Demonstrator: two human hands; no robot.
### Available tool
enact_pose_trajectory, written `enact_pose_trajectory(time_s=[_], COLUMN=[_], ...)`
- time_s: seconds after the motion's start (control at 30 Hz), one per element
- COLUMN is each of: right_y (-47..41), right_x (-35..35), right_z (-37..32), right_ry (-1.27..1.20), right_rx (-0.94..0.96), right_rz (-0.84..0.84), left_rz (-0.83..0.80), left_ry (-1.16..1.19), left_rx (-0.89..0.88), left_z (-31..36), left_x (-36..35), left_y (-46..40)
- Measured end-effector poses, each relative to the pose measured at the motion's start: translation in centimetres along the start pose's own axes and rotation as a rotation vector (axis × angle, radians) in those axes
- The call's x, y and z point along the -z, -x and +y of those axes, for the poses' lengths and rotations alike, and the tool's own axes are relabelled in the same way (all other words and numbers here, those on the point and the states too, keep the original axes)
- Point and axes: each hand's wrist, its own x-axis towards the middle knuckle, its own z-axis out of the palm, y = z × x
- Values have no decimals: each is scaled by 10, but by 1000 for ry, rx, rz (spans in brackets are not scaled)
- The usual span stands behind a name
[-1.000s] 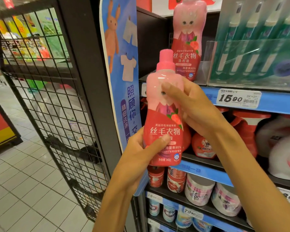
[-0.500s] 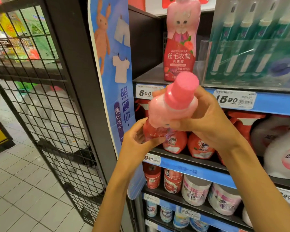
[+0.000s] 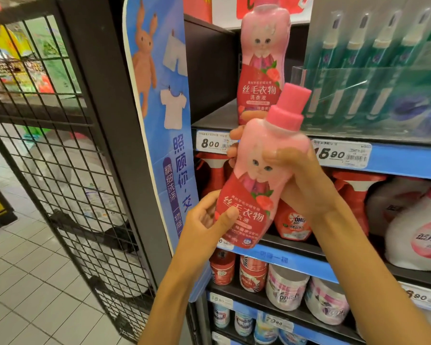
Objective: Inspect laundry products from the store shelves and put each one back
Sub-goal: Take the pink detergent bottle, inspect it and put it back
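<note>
Half a second ago the pink detergent bottle [image 3: 256,175] was tipped with its cap toward the camera; now its front label faces the viewer, cap leaning up and to the right, and the cat picture on it shows.

At the far left stands a black wire-mesh rack [image 3: 60,170], with pale bagged goods blurred behind the grid. Just right of it a blue banner [image 3: 164,120] with a rabbit and hanging shirts runs down the shelf end.

The left hand [image 3: 204,225] grips the bottle's lower part, thumb pressed across the red label and fingers curled behind its left edge. The bottle is held in the air in front of the shelves, touching no shelf. The right hand [image 3: 301,185] wraps the bottle's waist from the right, thumb lying over the cat's forehead and fingertips [image 3: 234,153] showing at the bottle's left edge.

Behind it, on the top shelf [image 3: 209,120], a matching pink bottle [image 3: 261,63] stands upright, and to its right a clear tray [image 3: 373,100] holds a row of green-and-white bottles. The shelf below carries red bottles [image 3: 294,222] and large white jugs [image 3: 413,227]; lower still sit tubs [image 3: 286,290].
</note>
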Motion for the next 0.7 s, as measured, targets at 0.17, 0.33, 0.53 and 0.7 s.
enact_pose_trajectory(time_s=[0.17,0.33,0.53,0.7], right_y=[-6,-10,-11,-13], right_x=[-4,-12,-16,-15], right_z=[-2,3,4,-3], right_ry=[-54,-97,255,284], right_rx=[-56,-70,-29,-120], right_rz=[40,2,224,274], left_rz=[49,-5,12,4], left_ry=[73,123,-13,4], left_rx=[84,133,-7,0], left_z=[-2,-2,2,3], left_x=[-6,-14,-17,-20], left_y=[3,4,2,6])
